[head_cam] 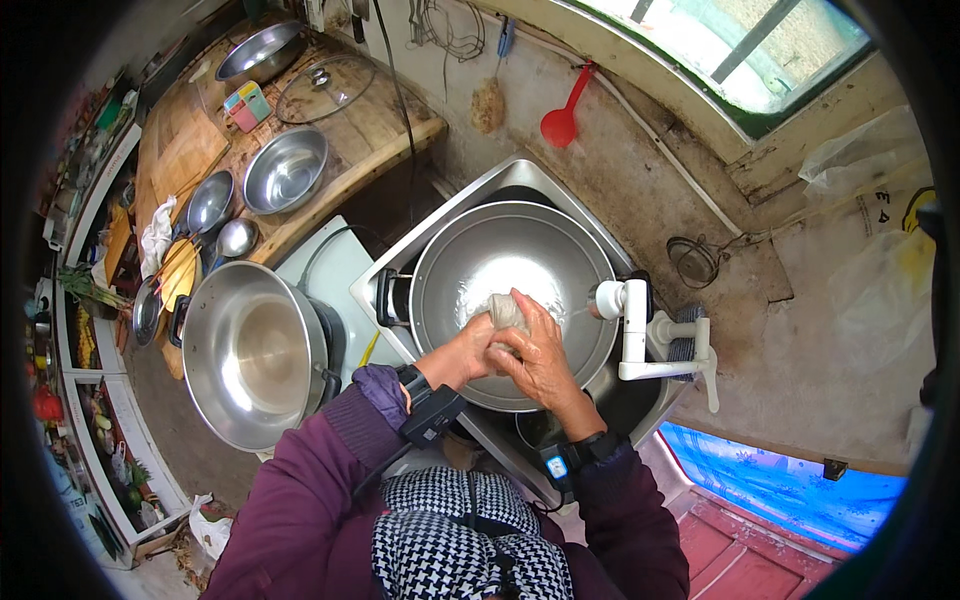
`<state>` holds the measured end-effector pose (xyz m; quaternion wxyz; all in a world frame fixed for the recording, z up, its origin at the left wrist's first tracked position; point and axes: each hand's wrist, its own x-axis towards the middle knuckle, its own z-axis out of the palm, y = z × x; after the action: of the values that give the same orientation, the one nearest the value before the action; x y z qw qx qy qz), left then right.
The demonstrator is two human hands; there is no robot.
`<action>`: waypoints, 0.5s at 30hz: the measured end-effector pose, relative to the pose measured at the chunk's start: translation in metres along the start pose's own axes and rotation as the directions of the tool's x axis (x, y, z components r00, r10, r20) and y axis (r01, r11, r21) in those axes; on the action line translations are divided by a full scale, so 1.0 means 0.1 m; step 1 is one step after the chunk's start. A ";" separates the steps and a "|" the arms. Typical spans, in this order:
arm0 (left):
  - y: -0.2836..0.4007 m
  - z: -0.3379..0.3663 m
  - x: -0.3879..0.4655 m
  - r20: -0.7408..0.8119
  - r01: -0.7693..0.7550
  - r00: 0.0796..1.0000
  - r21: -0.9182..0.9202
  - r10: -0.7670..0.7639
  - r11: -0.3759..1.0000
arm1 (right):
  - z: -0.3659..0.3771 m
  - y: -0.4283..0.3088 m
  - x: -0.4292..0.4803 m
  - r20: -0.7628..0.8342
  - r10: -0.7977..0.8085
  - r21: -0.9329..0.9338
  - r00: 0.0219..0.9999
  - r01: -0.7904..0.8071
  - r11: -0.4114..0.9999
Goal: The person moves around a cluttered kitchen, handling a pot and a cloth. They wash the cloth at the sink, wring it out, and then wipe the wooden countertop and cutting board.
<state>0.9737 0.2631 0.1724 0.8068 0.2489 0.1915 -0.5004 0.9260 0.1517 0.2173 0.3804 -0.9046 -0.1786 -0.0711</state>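
Note:
Both of my hands are closed around a greyish-beige bundle (508, 311), which could be wrung cloth or strands; I cannot tell. My left hand (471, 349) grips it from the left, and its fingers are partly hidden. My right hand (536, 356) wraps it from the right, with the fingers bent over its top. Under them is a wide steel pot (442, 247) with black side handles, set in a stainless steel sink (517, 172). Its bottom glistens wet. A white plastic tap (630, 315) reaches over the pot's right rim.
Left of the sink, a large steel pan (247, 352) stands by a pale surface (330, 262). A wooden table (360, 135) holds steel bowls (285, 171), a glass lid (326, 90) and a ladle (237, 238). A red scoop (561, 126) hangs on the wall.

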 end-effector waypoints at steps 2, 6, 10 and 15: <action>-0.04 0.02 0.01 -0.001 0.015 1.000 -0.050 -0.015 0.999 | 0.08 0.05 -0.02 -0.043 0.043 -0.018 0.998 -0.044 0.999; -0.12 0.06 0.03 -0.109 0.032 0.994 0.053 -0.026 0.998 | 0.22 0.11 -0.05 -0.219 0.152 0.022 0.964 -0.151 0.988; -0.21 0.09 0.06 -0.273 0.057 0.962 0.229 0.008 0.972 | 0.30 0.20 -0.07 -0.275 0.306 0.118 0.911 -0.284 0.951; -0.36 0.10 0.00 -0.221 -0.067 0.958 0.456 0.185 0.888 | 0.40 0.46 -0.08 -0.266 0.607 0.447 0.749 -0.462 0.766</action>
<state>0.9420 0.2438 0.1727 0.7279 0.5011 0.1591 -0.4402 0.9361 0.1484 0.1562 0.5680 -0.7997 0.1637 -0.1051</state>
